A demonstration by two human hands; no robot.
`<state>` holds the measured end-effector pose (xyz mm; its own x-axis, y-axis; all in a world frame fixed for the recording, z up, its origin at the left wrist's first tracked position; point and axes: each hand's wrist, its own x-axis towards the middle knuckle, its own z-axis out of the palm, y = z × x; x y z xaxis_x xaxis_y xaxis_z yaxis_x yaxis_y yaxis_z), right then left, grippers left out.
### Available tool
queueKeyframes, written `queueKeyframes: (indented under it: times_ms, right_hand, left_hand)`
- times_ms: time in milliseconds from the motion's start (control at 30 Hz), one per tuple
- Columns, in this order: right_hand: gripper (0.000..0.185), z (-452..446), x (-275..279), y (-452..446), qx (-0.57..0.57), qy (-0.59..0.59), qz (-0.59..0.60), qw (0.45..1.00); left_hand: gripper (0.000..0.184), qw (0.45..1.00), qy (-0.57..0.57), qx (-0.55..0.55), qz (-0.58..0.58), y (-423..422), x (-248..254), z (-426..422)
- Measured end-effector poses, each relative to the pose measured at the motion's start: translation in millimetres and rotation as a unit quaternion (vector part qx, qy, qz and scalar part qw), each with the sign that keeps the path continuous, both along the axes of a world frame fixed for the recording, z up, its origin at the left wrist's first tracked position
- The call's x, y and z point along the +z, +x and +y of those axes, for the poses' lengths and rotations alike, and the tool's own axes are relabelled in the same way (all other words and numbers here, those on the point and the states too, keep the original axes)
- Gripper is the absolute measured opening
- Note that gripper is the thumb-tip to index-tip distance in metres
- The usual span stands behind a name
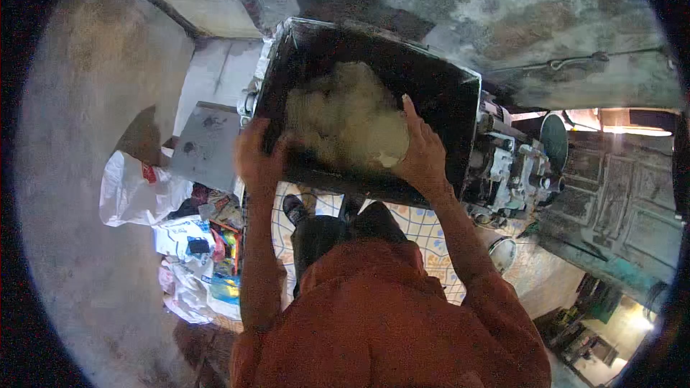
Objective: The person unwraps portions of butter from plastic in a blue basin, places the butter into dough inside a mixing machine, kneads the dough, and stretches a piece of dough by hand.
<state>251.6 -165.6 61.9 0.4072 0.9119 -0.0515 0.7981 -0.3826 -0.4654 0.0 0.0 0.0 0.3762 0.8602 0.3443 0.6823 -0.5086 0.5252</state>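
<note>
Matt, doughy mass [359,126]; metal trough [447,100]

From my remote view, I see a dark metal bin [447,97] carrying a pale lumpy mass [352,118]. Nearer, I see shoes [293,207] on the patterned tile floor [435,238].

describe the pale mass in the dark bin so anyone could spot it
In the upper middle of the view is a big, dark rectangular bin. Inside it, by the right hand, lies an uneven pale mass. Its beige colour sets it apart from the bin's blackish inside.
</note>
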Motion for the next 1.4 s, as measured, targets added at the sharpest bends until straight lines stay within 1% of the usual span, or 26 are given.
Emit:
queueKeyframes:
  times_ms: [33, 67, 100, 167, 200, 300, 367, 400, 500, 600, 633, 700, 733, 767, 800, 833, 867, 933, 967, 1033, 1067, 1133, 1233, 1267, 1333, 1400]
  right_hand:
    - [0.113, 4, -1, -8, 0.012, 0.051, 0.0, 0.999]
    - [0.112, 8, -2, -15, 0.028, 0.102, -0.001, 0.994]
    - [0.113, -26, 18, -4, 0.022, 0.075, -0.029, 0.997]
    - [0.116, -16, 17, -27, 0.004, 0.099, -0.018, 0.995]
    - [0.11, -13, 27, -32, 0.018, 0.118, 0.031, 0.992]
    - [0.12, -13, 17, -40, 0.059, 0.098, 0.02, 0.993]
    - [0.12, -12, 18, -47, 0.082, 0.153, 0.007, 0.985]
    - [0.12, -13, 20, -51, 0.095, 0.177, 0.0, 0.98]
    - [0.106, -15, 36, -64, 0.067, 0.109, 0.067, 0.99]
    - [0.128, -12, 29, -65, 0.095, 0.067, 0.064, 0.991]
    - [0.129, -14, 34, -66, 0.08, 0.064, 0.117, 0.988]
    - [0.133, -18, 47, -65, 0.05, 0.056, 0.221, 0.972]
    - [0.128, -21, 39, -61, 0.057, 0.111, 0.252, 0.959]
    - [0.124, -25, 23, -55, 0.065, 0.166, 0.283, 0.942]
    - [0.12, -24, 24, -54, 0.072, 0.22, 0.312, 0.922]
    - [0.118, -27, 29, -54, 0.032, 0.2, 0.401, 0.893]
    - [0.116, -29, 38, -54, -0.007, 0.177, 0.488, 0.855]
    - [0.1, -34, 37, -50, -0.008, 0.167, 0.66, 0.733]
    - [0.097, -34, 35, -53, 0.003, 0.169, 0.654, 0.737]
    - [0.091, -36, 34, -54, 0.02, 0.175, 0.64, 0.748]
    - [0.094, -38, 34, -55, 0.019, 0.173, 0.621, 0.764]
    - [0.101, -40, 34, -59, 0.018, 0.167, 0.584, 0.794]
    - [0.102, -41, 30, -59, 0.014, 0.152, 0.574, 0.805]
    - [0.1, -40, 31, -60, 0.011, 0.153, 0.583, 0.798]
    - [0.097, -39, 32, -61, 0.008, 0.155, 0.601, 0.784]
    - [0.092, -35, 34, -64, -0.047, 0.152, 0.636, 0.755]
  left_hand:
    - [0.063, 0.992, 0.084, -0.092, 0.002, 8, 17, -8]
    - [0.065, 0.986, -0.002, -0.165, 0.0, 18, 33, -23]
    - [0.067, 0.965, -0.114, -0.233, -0.04, 46, 50, -80]
    - [0.069, 0.906, -0.31, -0.29, -0.002, 48, 84, -99]
    - [0.067, 0.9, -0.328, -0.289, -0.011, 51, 85, -102]
    - [0.059, 0.869, -0.401, -0.288, -0.03, 48, 88, -100]
    - [0.05, 0.83, -0.476, -0.287, -0.036, 42, 109, -96]
    - [0.037, 0.85, -0.431, -0.302, -0.007, 40, 119, -93]
    - [0.029, 0.845, -0.434, -0.293, -0.107, 27, 87, -96]
    - [0.02, 0.864, -0.454, -0.178, -0.127, 22, 79, -102]
    - [0.018, 0.857, -0.454, -0.111, -0.215, 21, 74, -101]
    - [0.015, 0.813, -0.437, 0.026, -0.383, 14, 51, -94]
    - [0.014, 0.788, -0.411, 0.0, -0.458, 5, 44, -82]
    - [0.016, 0.813, -0.402, -0.019, -0.421, -2, 40, -80]
    - [0.018, 0.836, -0.392, -0.037, -0.383, -3, 55, -78]
    - [0.02, 0.857, -0.38, -0.052, -0.344, -5, 63, -79]
    - [0.025, 0.853, -0.381, -0.085, -0.347, -2, 63, -83]
    - [0.028, 0.849, -0.413, -0.104, -0.313, 14, 77, -94]
    - [0.03, 0.846, -0.429, -0.115, -0.296, 20, 82, -97]
    - [0.036, 0.8, -0.499, -0.13, -0.307, 22, 71, -108]
    - [0.039, 0.774, -0.534, -0.137, -0.311, 22, 66, -112]
    - [0.037, 0.825, -0.491, -0.182, -0.214, 25, 73, -115]
    - [0.03, 0.872, -0.432, -0.202, -0.113, 25, 84, -118]
    - [0.028, 0.883, -0.414, -0.203, -0.087, 25, 86, -120]
    - [0.023, 0.923, -0.323, -0.195, -0.077, 19, 78, -129]
    - [0.02, 0.954, -0.227, -0.186, -0.056, 17, 74, -134]
